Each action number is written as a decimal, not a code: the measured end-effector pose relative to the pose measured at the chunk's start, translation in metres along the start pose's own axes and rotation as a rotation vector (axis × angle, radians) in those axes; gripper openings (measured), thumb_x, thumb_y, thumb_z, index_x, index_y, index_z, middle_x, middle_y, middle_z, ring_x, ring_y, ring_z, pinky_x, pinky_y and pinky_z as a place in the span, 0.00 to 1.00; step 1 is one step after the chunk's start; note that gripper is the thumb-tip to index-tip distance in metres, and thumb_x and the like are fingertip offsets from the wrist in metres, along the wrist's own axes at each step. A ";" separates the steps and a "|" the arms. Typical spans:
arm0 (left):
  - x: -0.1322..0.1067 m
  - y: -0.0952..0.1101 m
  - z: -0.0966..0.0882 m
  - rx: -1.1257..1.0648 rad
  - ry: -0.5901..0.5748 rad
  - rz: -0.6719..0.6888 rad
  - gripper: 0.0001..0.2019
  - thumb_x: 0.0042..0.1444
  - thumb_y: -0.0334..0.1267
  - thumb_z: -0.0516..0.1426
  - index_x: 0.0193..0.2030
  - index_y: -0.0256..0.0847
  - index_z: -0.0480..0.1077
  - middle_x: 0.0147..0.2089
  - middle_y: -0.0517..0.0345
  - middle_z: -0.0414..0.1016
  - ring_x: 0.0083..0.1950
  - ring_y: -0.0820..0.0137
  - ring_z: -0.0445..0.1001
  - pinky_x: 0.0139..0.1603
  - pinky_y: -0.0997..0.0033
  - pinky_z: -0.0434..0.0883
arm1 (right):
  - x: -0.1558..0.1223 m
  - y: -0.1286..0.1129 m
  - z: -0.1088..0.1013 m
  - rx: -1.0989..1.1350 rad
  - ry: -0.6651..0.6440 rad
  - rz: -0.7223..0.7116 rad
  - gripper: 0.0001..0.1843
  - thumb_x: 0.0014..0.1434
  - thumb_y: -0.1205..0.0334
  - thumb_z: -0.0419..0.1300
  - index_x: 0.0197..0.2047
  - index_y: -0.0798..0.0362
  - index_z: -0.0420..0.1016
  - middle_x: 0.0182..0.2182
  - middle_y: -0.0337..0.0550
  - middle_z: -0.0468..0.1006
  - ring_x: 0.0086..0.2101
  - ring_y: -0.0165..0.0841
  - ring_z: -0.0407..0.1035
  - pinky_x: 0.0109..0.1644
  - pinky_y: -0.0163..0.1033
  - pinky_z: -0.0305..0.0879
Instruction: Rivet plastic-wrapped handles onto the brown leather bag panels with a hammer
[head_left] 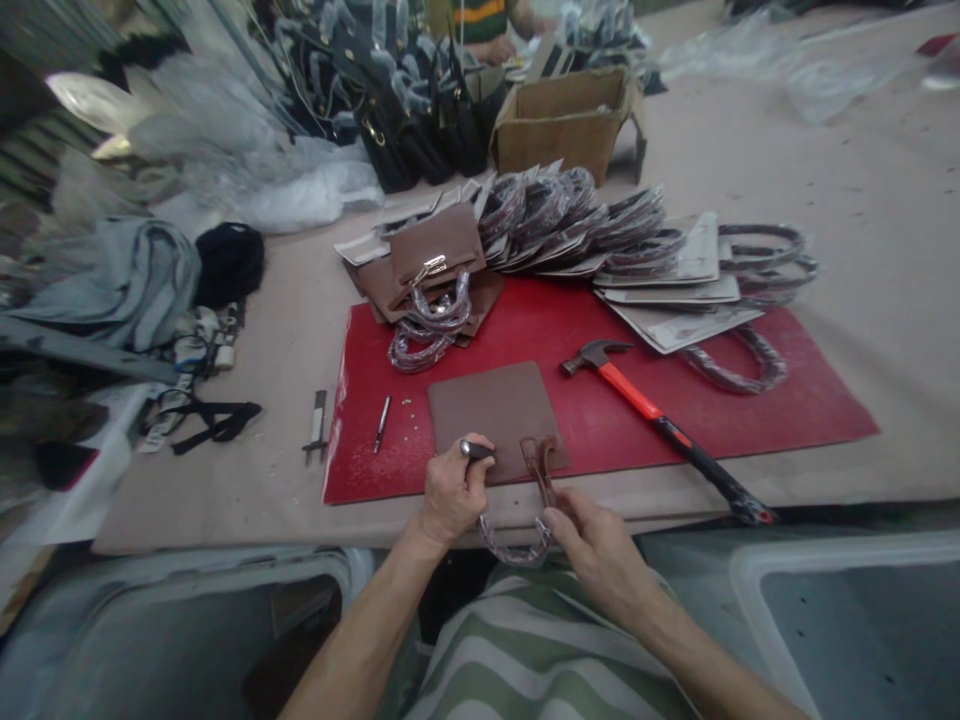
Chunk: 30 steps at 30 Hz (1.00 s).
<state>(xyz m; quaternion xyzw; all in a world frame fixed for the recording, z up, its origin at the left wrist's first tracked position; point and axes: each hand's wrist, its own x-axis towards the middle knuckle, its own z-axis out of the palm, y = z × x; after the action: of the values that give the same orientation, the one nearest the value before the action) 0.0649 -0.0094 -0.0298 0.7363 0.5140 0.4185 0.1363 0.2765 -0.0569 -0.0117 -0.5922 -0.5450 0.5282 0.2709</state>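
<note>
A brown leather panel [491, 400] lies on the red mat near the table's front edge. My left hand [454, 490] is closed around a short dark punch-like tool [475, 450] with a round metal end, held over the panel's lower left part. A plastic-wrapped handle [516, 550] hangs in a loop off the table edge between my hands. My right hand [596, 540] pinches the brown leather strap [543, 470] at that handle's right end; the strap's tab rests on the panel's right side. Part of the handle's left end is hidden behind my left hand.
A claw hammer [637, 395] lies right on the red mat [795, 400]. A thin metal rod [382, 424] and a cutter-like tool [316, 425] lie left. Behind are brown flap pieces [439, 245], stacked panels with wrapped handles [660, 270], a cardboard box [559, 125] and another person's hand [496, 50].
</note>
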 end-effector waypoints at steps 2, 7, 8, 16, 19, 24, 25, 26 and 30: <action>0.001 0.000 0.000 0.009 0.000 0.020 0.06 0.64 0.32 0.54 0.45 0.40 0.71 0.40 0.51 0.81 0.41 0.67 0.81 0.43 0.71 0.76 | 0.003 -0.002 -0.020 -0.321 0.126 -0.165 0.16 0.65 0.52 0.52 0.41 0.51 0.77 0.34 0.47 0.81 0.33 0.41 0.73 0.39 0.44 0.65; 0.002 -0.002 0.002 -0.015 -0.021 0.044 0.06 0.64 0.32 0.53 0.45 0.40 0.70 0.39 0.51 0.80 0.41 0.66 0.81 0.43 0.71 0.77 | 0.028 -0.005 -0.079 -0.959 0.515 -0.396 0.15 0.65 0.57 0.53 0.48 0.57 0.73 0.47 0.59 0.76 0.44 0.47 0.70 0.45 0.47 0.64; 0.002 -0.003 0.002 -0.027 -0.025 0.041 0.06 0.63 0.32 0.54 0.45 0.41 0.70 0.39 0.52 0.80 0.40 0.66 0.81 0.42 0.71 0.77 | 0.033 -0.005 -0.089 -1.093 0.522 -0.360 0.14 0.65 0.58 0.54 0.48 0.58 0.72 0.47 0.60 0.75 0.43 0.48 0.69 0.43 0.47 0.63; -0.002 -0.004 0.007 -0.020 -0.018 0.094 0.07 0.64 0.31 0.53 0.47 0.41 0.68 0.39 0.52 0.80 0.38 0.66 0.81 0.41 0.70 0.78 | 0.047 -0.008 -0.124 -0.796 0.289 -0.046 0.06 0.59 0.67 0.56 0.30 0.52 0.64 0.28 0.44 0.68 0.28 0.34 0.62 0.33 0.39 0.57; -0.002 -0.004 0.008 -0.010 -0.003 0.099 0.07 0.64 0.31 0.53 0.47 0.41 0.67 0.37 0.53 0.79 0.37 0.66 0.81 0.40 0.71 0.77 | 0.037 -0.013 -0.116 -0.247 0.081 0.163 0.07 0.57 0.61 0.58 0.30 0.50 0.63 0.24 0.36 0.64 0.23 0.30 0.59 0.27 0.36 0.58; -0.001 -0.003 0.010 -0.008 0.007 0.082 0.06 0.63 0.31 0.53 0.46 0.41 0.67 0.36 0.53 0.79 0.36 0.65 0.81 0.38 0.70 0.77 | 0.012 -0.032 -0.093 0.412 -0.057 0.391 0.15 0.51 0.51 0.64 0.32 0.51 0.64 0.23 0.30 0.60 0.17 0.22 0.50 0.17 0.30 0.51; -0.001 -0.003 0.010 -0.008 0.011 0.081 0.06 0.63 0.31 0.53 0.45 0.41 0.67 0.36 0.53 0.79 0.36 0.65 0.81 0.38 0.70 0.77 | 0.006 -0.039 -0.090 0.407 -0.050 0.376 0.18 0.52 0.47 0.64 0.31 0.50 0.63 0.22 0.30 0.60 0.16 0.21 0.48 0.16 0.29 0.49; -0.001 -0.003 0.010 -0.007 0.014 0.082 0.06 0.63 0.31 0.53 0.45 0.41 0.67 0.36 0.53 0.79 0.36 0.65 0.81 0.38 0.70 0.77 | 0.001 -0.048 -0.088 0.344 -0.041 0.334 0.21 0.54 0.43 0.63 0.30 0.50 0.62 0.21 0.29 0.60 0.15 0.21 0.47 0.15 0.29 0.48; 0.000 -0.003 0.011 0.006 0.023 0.087 0.07 0.62 0.31 0.53 0.46 0.40 0.67 0.36 0.52 0.79 0.35 0.65 0.80 0.37 0.70 0.76 | -0.015 -0.086 -0.087 -0.162 0.113 -0.119 0.24 0.65 0.38 0.50 0.27 0.48 0.60 0.18 0.32 0.62 0.15 0.25 0.54 0.17 0.32 0.50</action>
<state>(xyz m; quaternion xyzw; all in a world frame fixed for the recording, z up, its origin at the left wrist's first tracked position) 0.0709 -0.0053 -0.0381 0.7534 0.4844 0.4308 0.1097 0.3279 -0.0264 0.0961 -0.6076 -0.6039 0.4310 0.2833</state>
